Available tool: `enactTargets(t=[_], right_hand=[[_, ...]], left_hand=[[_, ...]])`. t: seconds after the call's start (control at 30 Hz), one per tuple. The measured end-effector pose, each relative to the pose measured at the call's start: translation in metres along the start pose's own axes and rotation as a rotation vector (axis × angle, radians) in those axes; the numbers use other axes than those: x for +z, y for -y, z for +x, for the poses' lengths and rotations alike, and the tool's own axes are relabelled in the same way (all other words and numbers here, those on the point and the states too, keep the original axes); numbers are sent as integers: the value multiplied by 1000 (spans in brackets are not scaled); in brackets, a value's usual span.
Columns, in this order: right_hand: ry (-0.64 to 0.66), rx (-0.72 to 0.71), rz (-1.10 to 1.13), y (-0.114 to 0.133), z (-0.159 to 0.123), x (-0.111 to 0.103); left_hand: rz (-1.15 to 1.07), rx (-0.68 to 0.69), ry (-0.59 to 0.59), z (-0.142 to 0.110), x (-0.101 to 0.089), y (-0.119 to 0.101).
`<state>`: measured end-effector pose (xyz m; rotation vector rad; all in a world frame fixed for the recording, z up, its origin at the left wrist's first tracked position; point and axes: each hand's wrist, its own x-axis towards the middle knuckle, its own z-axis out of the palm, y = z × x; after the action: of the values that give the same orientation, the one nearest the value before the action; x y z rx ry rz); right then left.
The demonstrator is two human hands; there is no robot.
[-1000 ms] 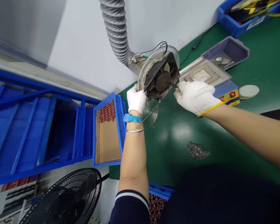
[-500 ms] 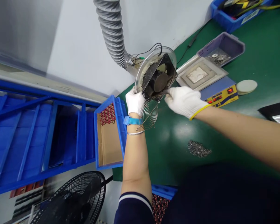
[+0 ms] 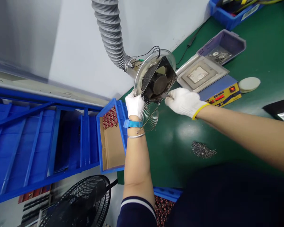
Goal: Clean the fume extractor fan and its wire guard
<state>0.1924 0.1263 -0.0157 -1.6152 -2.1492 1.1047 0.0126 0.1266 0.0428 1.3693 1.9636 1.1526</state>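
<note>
My gloved left hand (image 3: 134,104) is closed on the lower left edge of a dusty black cooling fan (image 3: 160,84). The fan sits in a round clear plastic hood (image 3: 169,56), joined to a grey flexible duct (image 3: 110,30). A wire fan guard (image 3: 149,116) hangs below the fan, beside my left wrist. My gloved right hand (image 3: 181,100) pinches at the fan's lower right edge. A small greyish tip shows at its fingertips, too small to name. Dark dust clings to the fan frame.
A blue crate (image 3: 113,145) with red parts stands left. On the green table (image 3: 175,151) lie a pile of small metal pieces (image 3: 203,149), a yellow-blue soldering pot (image 3: 223,94), a purple bin (image 3: 234,44) and a white disc (image 3: 249,84). A black floor fan (image 3: 85,198) stands lower left.
The view has shifted slightly. My right hand stays at the fan's lower edge, its fingertips slightly shifted, with the greyish tip now showing more. My left hand keeps its hold.
</note>
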Motion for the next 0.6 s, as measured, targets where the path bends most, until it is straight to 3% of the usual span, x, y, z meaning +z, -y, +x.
enactTargets(t=[0.13, 0.2, 0.37, 0.5, 0.6], right_hand=[[-175, -7, -275, -8, -5, -28], [-198, -20, -367, -8, -7, -35], [-44, -57, -324, -4, 0, -22], [-259, -54, -465, -9, 5, -22], [-183, -29, -429, -11, 4, -24]], left_hand=[[-66, 19, 2, 2, -1, -1], [-66, 19, -9, 3, 0, 0], [-18, 16, -16, 3, 1, 1], [-33, 18, 1, 3, 0, -1], [-5, 2, -13, 4, 0, -4]])
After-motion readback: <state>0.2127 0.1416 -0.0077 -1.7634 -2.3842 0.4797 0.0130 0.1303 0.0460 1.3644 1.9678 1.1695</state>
